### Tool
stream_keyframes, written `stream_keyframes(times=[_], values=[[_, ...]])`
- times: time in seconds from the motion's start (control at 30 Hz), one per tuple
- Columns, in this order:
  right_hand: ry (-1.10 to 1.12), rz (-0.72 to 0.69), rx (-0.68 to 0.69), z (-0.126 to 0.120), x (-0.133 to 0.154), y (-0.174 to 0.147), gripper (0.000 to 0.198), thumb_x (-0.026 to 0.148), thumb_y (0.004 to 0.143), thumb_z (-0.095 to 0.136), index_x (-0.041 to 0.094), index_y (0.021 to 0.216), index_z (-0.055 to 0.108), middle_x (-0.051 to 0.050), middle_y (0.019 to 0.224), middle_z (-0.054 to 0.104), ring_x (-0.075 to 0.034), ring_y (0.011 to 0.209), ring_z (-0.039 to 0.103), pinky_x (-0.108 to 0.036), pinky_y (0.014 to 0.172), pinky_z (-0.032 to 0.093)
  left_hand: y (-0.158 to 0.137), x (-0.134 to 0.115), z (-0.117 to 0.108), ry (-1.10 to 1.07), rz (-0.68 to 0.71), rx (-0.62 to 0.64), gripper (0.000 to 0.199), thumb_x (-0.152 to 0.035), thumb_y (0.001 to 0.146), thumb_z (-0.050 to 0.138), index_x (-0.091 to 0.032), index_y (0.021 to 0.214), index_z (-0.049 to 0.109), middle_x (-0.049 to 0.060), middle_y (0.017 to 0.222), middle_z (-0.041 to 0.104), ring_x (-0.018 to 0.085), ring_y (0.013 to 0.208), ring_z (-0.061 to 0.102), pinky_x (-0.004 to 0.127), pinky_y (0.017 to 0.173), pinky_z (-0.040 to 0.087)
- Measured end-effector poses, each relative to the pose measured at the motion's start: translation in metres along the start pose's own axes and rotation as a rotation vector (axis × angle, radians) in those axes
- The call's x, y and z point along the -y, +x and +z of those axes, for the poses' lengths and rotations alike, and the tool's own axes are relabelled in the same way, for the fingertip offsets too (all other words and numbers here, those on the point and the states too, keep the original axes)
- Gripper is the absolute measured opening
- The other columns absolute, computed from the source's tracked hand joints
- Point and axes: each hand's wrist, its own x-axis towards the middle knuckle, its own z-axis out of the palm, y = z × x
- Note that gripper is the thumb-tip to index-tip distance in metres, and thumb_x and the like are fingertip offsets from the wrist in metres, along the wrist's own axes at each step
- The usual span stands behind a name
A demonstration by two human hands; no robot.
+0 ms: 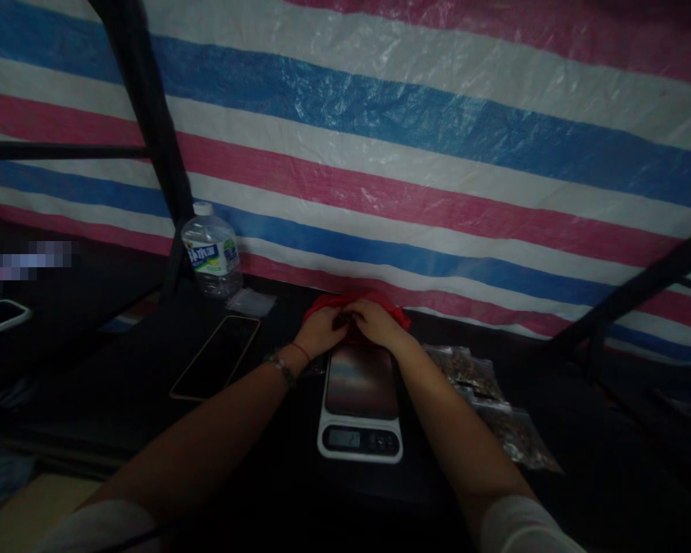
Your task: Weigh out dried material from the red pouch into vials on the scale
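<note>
Both arms reach forward to a red plastic bag (362,301) behind a white kitchen scale (362,388). My left hand (319,332) bends over the bag's left side, its fingers curled inward. Facing it, my right hand (378,324) curls in from the right, fingertips close to those of the left. Small dark material shows between the fingertips, but what each hand grips is too dim and covered to make out. Nothing is seen on the bare front part of the scale's dark plate, and its small display is lit.
Several clear zip bags (515,434) with brownish contents lie right of the scale. To the left are a phone (216,359), small clear bags (250,302) and a large clear bottle (212,257). Striped sheeting (380,153) hangs behind, with dark frame poles (150,107) at the sides.
</note>
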Motion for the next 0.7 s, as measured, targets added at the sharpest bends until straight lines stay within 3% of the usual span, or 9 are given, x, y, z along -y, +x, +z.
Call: stream_keyframes(times=[0.17, 0.37, 0.57, 0.63, 0.7], values=[[-0.109, 0.079, 0.005, -0.006, 0.003, -0.001, 0.037, 0.002, 0.084, 0.042, 0.015, 0.107, 0.069, -0.009, 0.11, 0.069, -0.018, 0.104, 0.061, -0.03, 0.096, 0.044, -0.001, 0.0, -0.003, -0.008, 0.038, 0.003, 0.031, -0.028, 0.079, 0.059, -0.019, 0.108, 0.066, 0.007, 0.103, 0.07, 0.022, 0.098, 0.065, 0.034, 0.09, 0.051], [-0.302, 0.352, 0.281, -0.013, 0.001, -0.008, 0.034, 0.007, 0.086, 0.044, 0.013, 0.107, 0.07, -0.014, 0.109, 0.07, -0.023, 0.098, 0.065, -0.03, 0.087, 0.047, -0.008, -0.01, -0.018, -0.025, 0.184, -0.019, 0.051, -0.028, 0.077, 0.06, -0.019, 0.127, 0.057, 0.009, 0.121, 0.064, 0.024, 0.111, 0.059, 0.037, 0.1, 0.045], [-0.183, 0.319, 0.244, -0.023, 0.006, -0.014, 0.032, 0.004, 0.078, 0.053, 0.015, 0.1, 0.072, -0.011, 0.1, 0.073, -0.021, 0.089, 0.067, -0.027, 0.077, 0.048, -0.022, -0.032, -0.03, -0.137, 0.473, 0.339, 0.063, -0.037, 0.075, 0.067, -0.024, 0.134, 0.051, 0.006, 0.111, 0.068, 0.021, 0.102, 0.062, 0.032, 0.093, 0.046], [-0.123, 0.297, 0.226, -0.033, 0.011, -0.015, 0.035, 0.002, 0.077, 0.05, 0.017, 0.1, 0.072, -0.009, 0.1, 0.073, -0.019, 0.086, 0.067, -0.026, 0.076, 0.048, -0.021, -0.033, -0.034, -0.148, 0.507, 0.365, 0.064, -0.042, 0.073, 0.069, -0.024, 0.133, 0.053, 0.006, 0.111, 0.068, 0.021, 0.102, 0.062, 0.032, 0.092, 0.046], [-0.1, 0.277, 0.182, -0.045, 0.016, -0.016, 0.034, 0.002, 0.078, 0.047, 0.017, 0.094, 0.073, -0.007, 0.096, 0.073, -0.018, 0.085, 0.066, -0.025, 0.077, 0.048, -0.016, -0.028, -0.04, -0.11, 0.438, 0.252, 0.053, -0.046, 0.076, 0.066, -0.023, 0.123, 0.059, 0.007, 0.109, 0.068, 0.021, 0.102, 0.062, 0.032, 0.092, 0.046]])
